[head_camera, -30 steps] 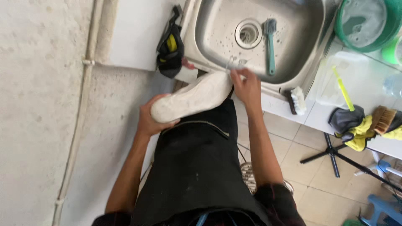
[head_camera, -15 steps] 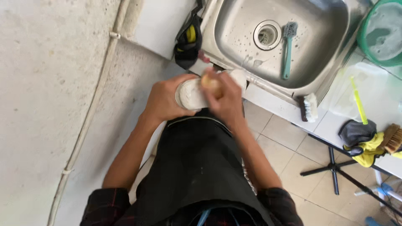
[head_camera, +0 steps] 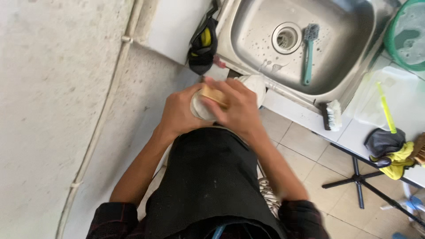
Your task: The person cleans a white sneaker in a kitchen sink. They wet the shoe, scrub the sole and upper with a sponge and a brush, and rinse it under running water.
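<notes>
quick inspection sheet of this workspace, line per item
surface: steel sink, wet with suds, beside a white counter
job's things: white shoe and tan block, probably a brush
clutter: teal brush in sink, black brush, green basin, rags
grippers: left hand holds the shoe; right hand grips the tan block
cables: nothing seen
surroundings: concrete wall with pipe, tiled floor, black stand

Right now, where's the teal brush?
In the head view, upper right: the teal brush lies inside the steel sink, just right of the drain.
</notes>
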